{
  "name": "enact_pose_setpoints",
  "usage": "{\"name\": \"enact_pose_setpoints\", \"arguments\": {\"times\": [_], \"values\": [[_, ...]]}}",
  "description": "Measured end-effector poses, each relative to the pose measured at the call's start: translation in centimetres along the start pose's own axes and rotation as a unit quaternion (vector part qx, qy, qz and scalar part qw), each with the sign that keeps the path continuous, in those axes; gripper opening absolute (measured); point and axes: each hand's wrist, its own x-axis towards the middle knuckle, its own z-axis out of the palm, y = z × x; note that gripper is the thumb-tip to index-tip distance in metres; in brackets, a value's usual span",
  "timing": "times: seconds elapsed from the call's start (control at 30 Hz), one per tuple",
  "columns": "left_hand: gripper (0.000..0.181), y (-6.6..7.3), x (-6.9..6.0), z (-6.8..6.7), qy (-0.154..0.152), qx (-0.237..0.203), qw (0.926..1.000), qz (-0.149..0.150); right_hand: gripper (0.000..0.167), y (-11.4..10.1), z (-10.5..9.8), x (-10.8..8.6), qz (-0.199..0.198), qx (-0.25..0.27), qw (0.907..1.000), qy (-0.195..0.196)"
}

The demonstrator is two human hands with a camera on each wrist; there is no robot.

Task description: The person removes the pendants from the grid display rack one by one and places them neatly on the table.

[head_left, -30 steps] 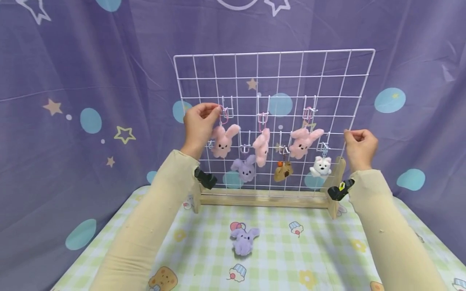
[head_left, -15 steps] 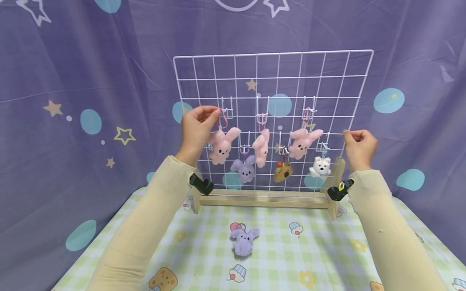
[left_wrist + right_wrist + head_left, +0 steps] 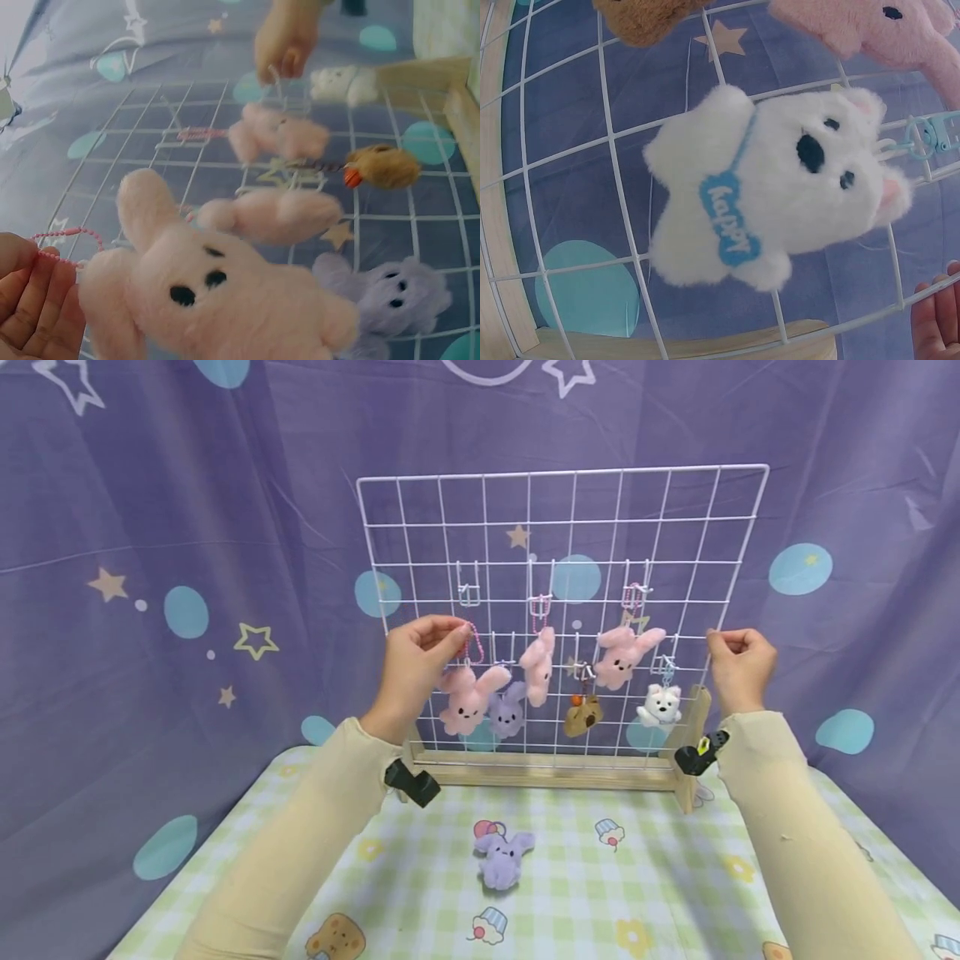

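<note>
My left hand (image 3: 412, 672) pinches the pink bead chain (image 3: 481, 647) of a pink plush bunny keychain (image 3: 465, 708), which dangles in front of the white wire grid (image 3: 562, 472). Above it, a hook (image 3: 469, 597) on the grid bears nothing. In the left wrist view the bunny (image 3: 232, 292) fills the lower middle, its chain between thumb and fingers. At the grid's right side wire my right hand (image 3: 744, 667) grips the edge with thumb and forefinger. Below and left of that hand hangs a white plush dog (image 3: 661, 705) with a blue "happy" tag (image 3: 727, 217).
Two more pink bunnies (image 3: 619, 657), a purple bunny (image 3: 507, 712) and a brown plush (image 3: 583, 716) hang on other hooks. Another purple bunny (image 3: 501, 862) lies on the checked tablecloth (image 3: 570, 893). A wooden base (image 3: 543, 772) supports the grid; a purple curtain (image 3: 187, 460) stands behind.
My left hand has drawn the pink bunny's chain off its hook and lowered the bunny, now partly covering the hanging purple one. The right hand stays at the grid's edge.
</note>
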Motion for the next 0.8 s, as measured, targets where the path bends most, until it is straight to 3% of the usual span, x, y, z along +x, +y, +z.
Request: {"name": "enact_pose_setpoints", "arguments": {"times": [0.4,0.8], "values": [[0.015,-1.3,-3.6,1.0,-0.063,-0.022,0.9977,-0.011,0.022,-0.1,0.0,-0.1,0.004,-0.001,1.0000,-0.001],[0.015,-4.4,-7.5,2.1,-0.129,-0.036,0.9899,-0.044,0.021,-0.2,-0.1,-0.1,0.002,-0.007,1.0000,-0.005]]}}
